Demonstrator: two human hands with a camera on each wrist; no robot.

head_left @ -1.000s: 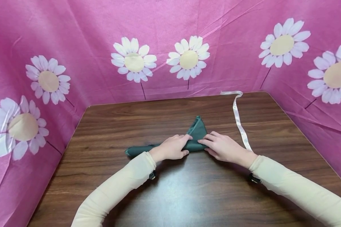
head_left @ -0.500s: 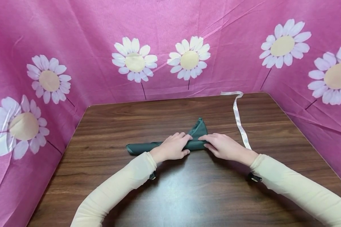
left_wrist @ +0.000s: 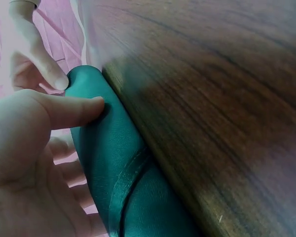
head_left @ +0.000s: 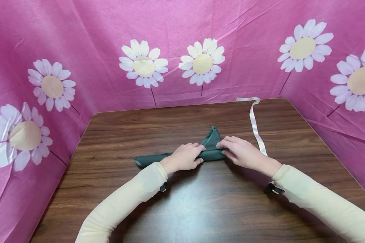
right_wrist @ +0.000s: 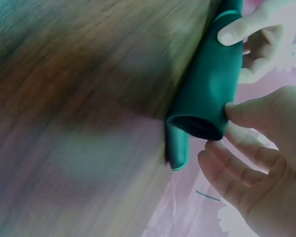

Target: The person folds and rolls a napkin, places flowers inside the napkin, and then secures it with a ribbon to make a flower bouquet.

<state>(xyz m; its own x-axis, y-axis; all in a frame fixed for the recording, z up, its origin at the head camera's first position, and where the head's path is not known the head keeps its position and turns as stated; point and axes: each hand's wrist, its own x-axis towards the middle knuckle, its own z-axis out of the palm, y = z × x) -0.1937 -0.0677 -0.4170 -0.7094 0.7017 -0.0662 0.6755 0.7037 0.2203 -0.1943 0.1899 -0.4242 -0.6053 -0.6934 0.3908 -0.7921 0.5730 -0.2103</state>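
A dark green cloth (head_left: 212, 155), rolled into a long tube, lies across the middle of the table. A pointed flap (head_left: 212, 140) of it sticks out behind the roll's right part. My left hand (head_left: 185, 157) grips the roll near its middle, thumb on the near side and fingers over the far side. At the right end, my right hand (head_left: 241, 152) pinches the cloth's edge between thumb and fingers. The right wrist view looks into the hollow open end of the green roll (right_wrist: 207, 84). A hemmed edge crosses the cloth (left_wrist: 108, 158) slantwise in the left wrist view.
A white ribbon (head_left: 254, 130) runs from the table's back edge down to behind my right wrist. The brown wooden table (head_left: 182, 206) is bordered at the back and sides by a pink curtain (head_left: 176, 20) printed with daisies.
My right hand has shifted slightly right, to the very end of the roll, and its fingers have changed their hold. My left hand stays in place on the cloth.
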